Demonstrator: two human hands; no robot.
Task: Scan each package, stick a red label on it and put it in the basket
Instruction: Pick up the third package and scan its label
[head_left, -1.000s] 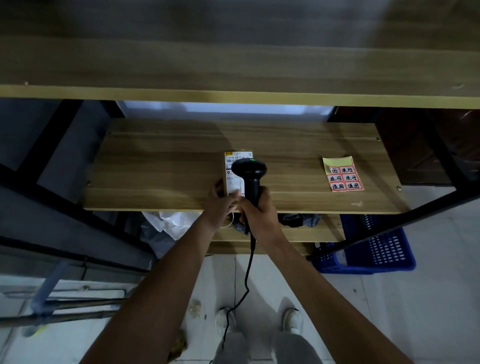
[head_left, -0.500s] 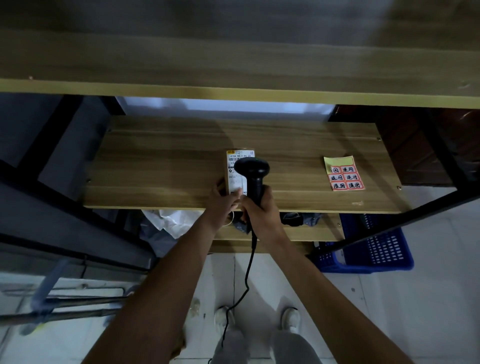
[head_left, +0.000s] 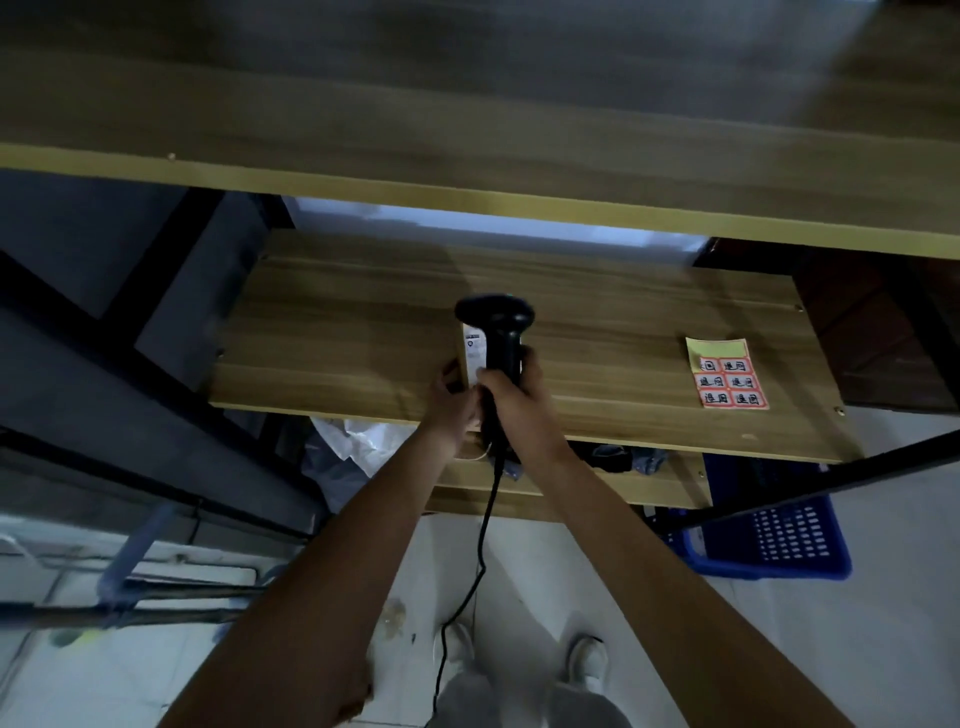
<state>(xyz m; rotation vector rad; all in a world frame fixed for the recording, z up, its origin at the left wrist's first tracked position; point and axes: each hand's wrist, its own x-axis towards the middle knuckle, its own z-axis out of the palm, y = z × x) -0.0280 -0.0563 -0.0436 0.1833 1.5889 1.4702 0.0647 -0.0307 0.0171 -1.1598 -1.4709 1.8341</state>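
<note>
While the right hand (head_left: 511, 400) was wrapped tight around the scanner (head_left: 496, 338), I saw its dark head hanging over the package (head_left: 474, 356), hiding most of it. The left hand (head_left: 453, 397) was closed on the package's near end, pinching it at the front part of the bench (head_left: 623, 332); only a strip of the white printed label showed beside the scanner's neck. I could not tell whether the package lay flat or was tipped up. A black cord (head_left: 480, 551) dropped from the scanner's grip between my forearms toward the floor. The sheet of red labels (head_left: 727, 374) lay well to the right on the bench, untouched. The blue basket (head_left: 779, 540) sat on the floor below the bench's right end.
</note>
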